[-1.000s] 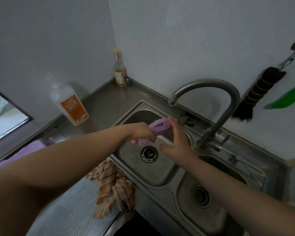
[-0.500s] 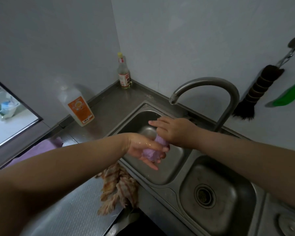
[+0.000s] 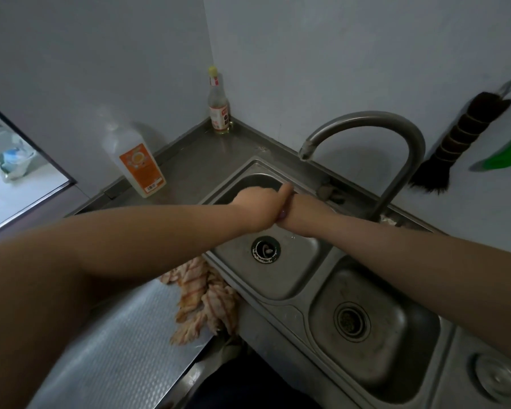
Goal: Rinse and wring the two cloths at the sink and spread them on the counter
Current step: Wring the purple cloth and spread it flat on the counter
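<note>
Two hands meet over the left basin of the steel sink (image 3: pixel 303 312) in the head view, pressed knuckle to knuckle just under the mouth of the curved tap (image 3: pixel 396 125). A sliver of purple cloth (image 3: pixel 282 214) peeks out between them, so most of it is hidden. The left hand (image 3: pixel 258 206) is curled round the cloth with its thumb sticking up at the top; the right hand (image 3: pixel 303 212) lies against it, its fingers turned away and out of sight, so whether they are clamped on the cloth cannot be told for sure. Below the hands the round drain (image 3: pixel 265 249) of that basin shows. A striped orange cloth (image 3: pixel 202 299) lies crumpled on the counter (image 3: pixel 106 349), hanging over its front edge right beside the sink's left rim. At the counter's back left edge stands a clear bottle with an orange label (image 3: pixel 135 160), and a slim bottle with a yellow cap (image 3: pixel 218 103) stands in the far corner. On the wall to the right hangs a dark brush (image 3: pixel 457 140) near something green (image 3: pixel 506 156).
</note>
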Demonstrator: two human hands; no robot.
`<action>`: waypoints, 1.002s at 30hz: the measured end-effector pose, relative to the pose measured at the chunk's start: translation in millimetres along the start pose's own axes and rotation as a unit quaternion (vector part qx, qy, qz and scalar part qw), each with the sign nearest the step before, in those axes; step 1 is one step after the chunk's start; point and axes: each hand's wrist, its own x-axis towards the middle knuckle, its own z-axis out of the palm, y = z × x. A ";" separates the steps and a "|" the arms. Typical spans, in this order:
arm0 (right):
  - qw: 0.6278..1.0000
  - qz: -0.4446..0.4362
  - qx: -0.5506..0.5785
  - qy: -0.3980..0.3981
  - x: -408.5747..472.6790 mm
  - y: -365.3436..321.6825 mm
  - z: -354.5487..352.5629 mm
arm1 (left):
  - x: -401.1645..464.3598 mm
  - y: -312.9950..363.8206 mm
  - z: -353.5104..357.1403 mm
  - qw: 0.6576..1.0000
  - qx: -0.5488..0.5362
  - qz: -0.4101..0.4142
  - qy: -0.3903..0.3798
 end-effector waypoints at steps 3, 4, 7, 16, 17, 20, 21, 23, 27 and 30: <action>0.977 0.055 0.206 -0.008 -2.8 -4.4 2.2 | 9.5 -6.4 -13.5 0.988 0.104 0.113 0.021; 0.942 0.096 0.323 -0.001 -4.2 -5.5 3.2 | 13.5 -8.9 -18.7 0.981 0.126 0.143 0.030; 0.811 0.170 0.560 0.004 -12.9 -11.5 3.3 | 24.6 -16.7 -34.8 0.953 0.188 0.232 0.045; 0.629 0.193 0.752 -0.024 -22.9 -27.6 -4.2 | 37.4 -20.4 -58.8 0.888 0.298 0.345 0.061; 0.618 0.193 0.761 -0.025 -24.4 -28.4 -4.1 | 37.2 -20.2 -59.8 0.885 0.289 0.358 0.063; 0.592 0.198 0.781 -0.031 -30.5 -32.2 -6.1 | 37.6 -22.5 -61.9 0.869 0.252 0.412 0.108; 0.585 0.197 0.786 -0.033 -31.9 -33.0 -6.0 | 37.4 -23.4 -61.9 0.860 0.244 0.431 0.127; 0.581 0.193 0.790 -0.035 -35.0 -35.1 -7.0 | 36.8 -24.2 -62.5 0.847 0.238 0.453 0.147; 0.583 0.178 0.792 -0.036 -40.6 -37.4 -7.3 | 34.3 -23.4 -60.6 0.835 0.221 0.473 0.174; 0.586 0.171 0.791 -0.036 -45.2 -37.2 -6.7 | 32.8 -20.6 -58.1 0.828 0.218 0.480 0.188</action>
